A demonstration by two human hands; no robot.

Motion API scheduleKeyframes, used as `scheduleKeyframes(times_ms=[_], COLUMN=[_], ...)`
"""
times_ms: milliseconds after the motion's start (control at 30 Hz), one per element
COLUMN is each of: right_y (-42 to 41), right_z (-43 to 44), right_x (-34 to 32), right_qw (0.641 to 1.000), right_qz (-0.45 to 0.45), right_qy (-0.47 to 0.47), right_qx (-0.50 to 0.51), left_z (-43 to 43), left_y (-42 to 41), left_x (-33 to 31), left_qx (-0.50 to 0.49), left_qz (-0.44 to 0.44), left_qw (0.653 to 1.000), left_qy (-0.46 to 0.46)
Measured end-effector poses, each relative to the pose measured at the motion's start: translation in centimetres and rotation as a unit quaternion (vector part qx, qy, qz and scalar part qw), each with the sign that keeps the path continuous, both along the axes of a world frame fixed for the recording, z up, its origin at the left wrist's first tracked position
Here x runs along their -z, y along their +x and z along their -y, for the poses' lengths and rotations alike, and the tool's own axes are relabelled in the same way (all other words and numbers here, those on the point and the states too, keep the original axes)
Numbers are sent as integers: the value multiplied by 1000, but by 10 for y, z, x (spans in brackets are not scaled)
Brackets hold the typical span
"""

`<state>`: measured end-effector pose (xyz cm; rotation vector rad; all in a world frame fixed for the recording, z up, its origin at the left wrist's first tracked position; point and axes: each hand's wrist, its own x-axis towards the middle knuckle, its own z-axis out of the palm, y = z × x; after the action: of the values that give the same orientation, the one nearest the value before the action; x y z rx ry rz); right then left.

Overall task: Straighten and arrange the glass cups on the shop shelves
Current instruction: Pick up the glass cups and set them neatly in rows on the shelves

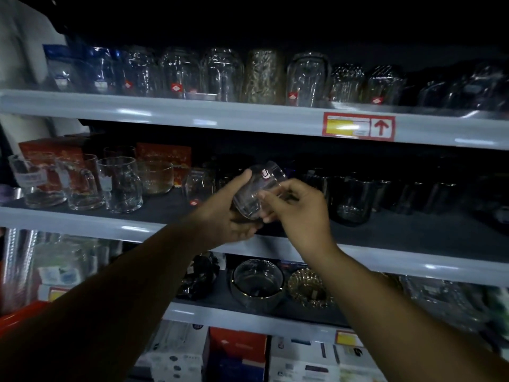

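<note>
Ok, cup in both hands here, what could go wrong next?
1. The glass cup is tilted and off the shelf, held by the left hand under it and pinched by the right hand; a slip could drop it onto the shelf edge or the bowl below.
2. The light is dim and the shelf crowded: setting it down could knock the small clear glass or the dark tumblers.
</note>
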<state>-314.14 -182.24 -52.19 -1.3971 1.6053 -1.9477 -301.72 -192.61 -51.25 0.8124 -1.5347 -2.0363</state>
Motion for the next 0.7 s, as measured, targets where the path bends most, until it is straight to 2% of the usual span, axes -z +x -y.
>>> scheduleKeyframes(times_ms=[100,200,367,567,700], right_y=[-2,-6,-30,-35,-32], right_z=[-7,-12,-15,5,23], right_x=[3,7,9,-10,-12], right_qw=[1000,998,988,951,956], right_qz=[17,32,-122,-253,-210], right_qy=[-6,8,46,177,206], right_qx=[-25,-48,88,13,-2], left_z=[1,0,17,21,22], left_y=[-1,-6,-4,-8,-16], left_x=[4,3,-6,-26,-26], left_qx=[29,-1,-65,-33,-6], left_qz=[-22,-71,-6,77,86], left_qw=[999,997,989,949,919], left_qy=[34,1,-133,-304,-385])
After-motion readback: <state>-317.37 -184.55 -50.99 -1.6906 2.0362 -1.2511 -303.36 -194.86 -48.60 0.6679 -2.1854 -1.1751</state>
